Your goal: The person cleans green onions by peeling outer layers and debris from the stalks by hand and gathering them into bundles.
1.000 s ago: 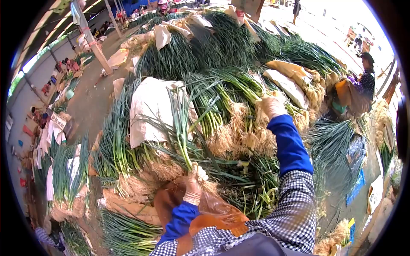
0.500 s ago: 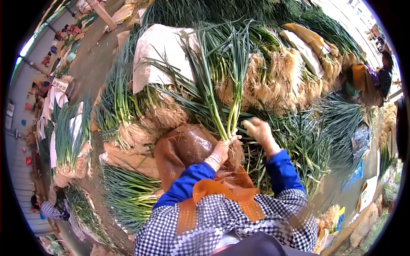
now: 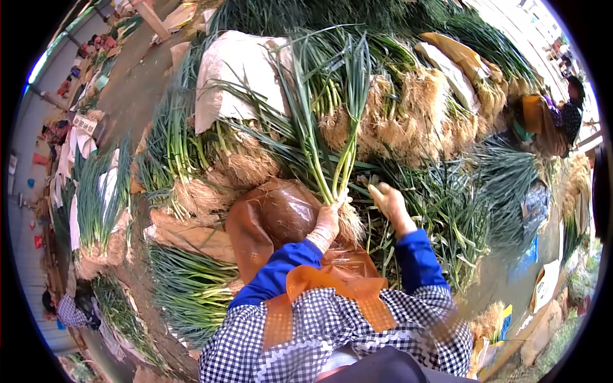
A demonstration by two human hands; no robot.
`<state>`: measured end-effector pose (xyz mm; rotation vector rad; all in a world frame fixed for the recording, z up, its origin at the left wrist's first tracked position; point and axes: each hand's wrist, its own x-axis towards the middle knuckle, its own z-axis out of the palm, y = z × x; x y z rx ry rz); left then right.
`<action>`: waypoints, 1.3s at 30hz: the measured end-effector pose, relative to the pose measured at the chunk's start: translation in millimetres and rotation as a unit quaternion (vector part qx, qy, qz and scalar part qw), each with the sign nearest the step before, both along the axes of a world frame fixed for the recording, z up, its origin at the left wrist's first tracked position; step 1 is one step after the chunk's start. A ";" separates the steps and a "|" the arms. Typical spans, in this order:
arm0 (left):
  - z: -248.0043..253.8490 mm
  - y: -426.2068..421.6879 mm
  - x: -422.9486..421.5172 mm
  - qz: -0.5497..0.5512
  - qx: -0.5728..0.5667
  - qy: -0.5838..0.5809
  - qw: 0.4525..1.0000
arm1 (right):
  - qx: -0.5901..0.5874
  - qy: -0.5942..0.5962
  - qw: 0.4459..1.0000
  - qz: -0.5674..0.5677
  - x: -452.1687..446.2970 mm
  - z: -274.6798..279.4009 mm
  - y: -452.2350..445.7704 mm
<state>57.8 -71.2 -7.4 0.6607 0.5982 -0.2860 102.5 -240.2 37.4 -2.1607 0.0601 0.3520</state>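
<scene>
My left hand (image 3: 327,220) is closed around a small bunch of green onions (image 3: 345,159), just above their pale, hairy roots. The long leaves point away from me, over the pile beyond. To the right, apart from the bunch, is my right hand (image 3: 391,204) with its fingers curled together. A small pale bit shows by its fingertips, and I cannot make out whether it is held. Beneath the bunch, a brown apron (image 3: 281,214) covers my lap. Loose stripped leaves (image 3: 440,210) lie in a heap below and right of my right hand.
Root-on onion bundles (image 3: 415,115) are stacked ahead, partly under a white sack (image 3: 239,76). More onions (image 3: 191,287) lie at my left, beside a tan sack (image 3: 191,236). Another person (image 3: 565,118) sits at the far right. A wooden post (image 3: 150,19) stands at upper left.
My right hand has shifted slightly down, its fingers still curled near the bunch. The left hand keeps its hold, and the root ends have tilted a little. The whole view has shifted slightly.
</scene>
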 end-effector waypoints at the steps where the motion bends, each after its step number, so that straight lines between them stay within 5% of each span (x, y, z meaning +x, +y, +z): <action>1: -5.0 0.9 -0.1 -0.009 -0.029 -0.018 0.999 | 0.008 -0.056 0.998 0.009 14.5 -10.4 -0.8; 5: -2.1 1.2 -1.7 0.013 -0.012 0.020 1.000 | 0.274 0.045 0.960 0.027 40.8 -28.2 58.9; 7: 0.3 4.2 0.9 0.082 -0.011 -0.011 0.996 | 0.067 -0.067 0.995 0.021 26.3 -4.3 75.6; 10: 28.8 8.1 -1.6 0.045 0.025 -0.032 0.998 | 0.260 -0.032 0.963 0.060 -17.5 32.2 55.8; 11: -5.1 9.6 3.4 0.045 0.000 -0.054 0.998 | 0.249 -0.012 0.967 0.047 -26.2 26.5 31.8; 13: 4.7 13.9 4.0 0.034 -0.024 -0.020 0.999 | 0.303 -0.063 0.946 -0.099 -34.8 49.4 -14.5; 15: 5.6 16.7 3.3 0.016 -0.021 -0.017 0.999 | 0.056 0.051 0.985 -0.153 -23.7 53.9 -62.0; 16: 3.7 17.0 2.1 0.003 -0.024 -0.040 0.999 | -0.215 0.047 0.976 -0.003 -15.1 25.8 -84.3; 17: 2.9 15.5 -0.1 -0.011 -0.026 -0.062 0.998 | -0.465 0.043 0.872 0.147 -9.2 3.8 -98.6; 18: 16.1 12.9 -3.2 -0.012 0.017 -0.062 0.998 | -0.439 0.123 0.875 0.164 3.4 21.4 -71.1; 19: 12.5 6.3 -2.7 0.010 0.070 -0.070 0.995 | -0.373 0.060 0.914 0.145 11.1 35.9 -39.3; 20: 12.2 5.9 -4.1 -0.003 0.049 -0.079 0.996 | -0.225 -0.082 0.968 0.076 12.4 27.8 -16.9; 21: 11.9 7.4 -5.3 -0.028 0.028 -0.087 0.995 | 0.028 0.073 0.997 -0.002 19.8 31.8 9.2; 23: 11.4 13.3 -6.3 -0.074 -0.050 -0.082 0.993 | 0.328 0.093 0.940 0.004 36.2 11.2 36.7; 24: 27.6 13.1 -8.1 -0.085 -0.031 -0.049 0.995 | 0.483 0.133 0.866 -0.012 47.6 -23.3 46.9; 27: 6.4 23.5 -12.1 -0.102 -0.153 -0.099 0.978 | 0.483 0.061 0.872 -0.054 37.9 -3.4 68.6; 29: 21.9 18.8 -12.7 -0.086 -0.012 0.016 0.996 | 0.474 0.029 0.873 -0.108 36.4 -14.9 79.5; 31: 18.2 11.8 -7.9 -0.087 0.009 0.035 0.996 | 0.215 -0.066 0.955 -0.195 37.9 -23.1 81.9; 33: 1.0 24.9 -7.9 -0.103 0.033 0.038 0.993 | 0.150 -0.066 0.972 -0.167 36.4 -14.5 72.2; 34: -5.2 24.4 -5.3 -0.099 0.025 0.024 0.994 | 0.213 -0.073 0.964 -0.141 40.8 -25.2 73.5; 35: 10.4 24.7 -4.4 -0.133 0.004 0.008 0.991 | 0.408 -0.033 0.900 -0.148 42.7 -32.3 77.3; 37: -18.9 34.3 -0.7 -0.128 -0.171 -0.056 0.975 | 0.405 -0.031 0.885 -0.227 41.3 -38.9 79.1; 39: -13.6 22.6 -4.1 -0.075 -0.044 -0.001 0.996 | 0.413 -0.013 0.874 -0.257 35.5 -54.3 81.9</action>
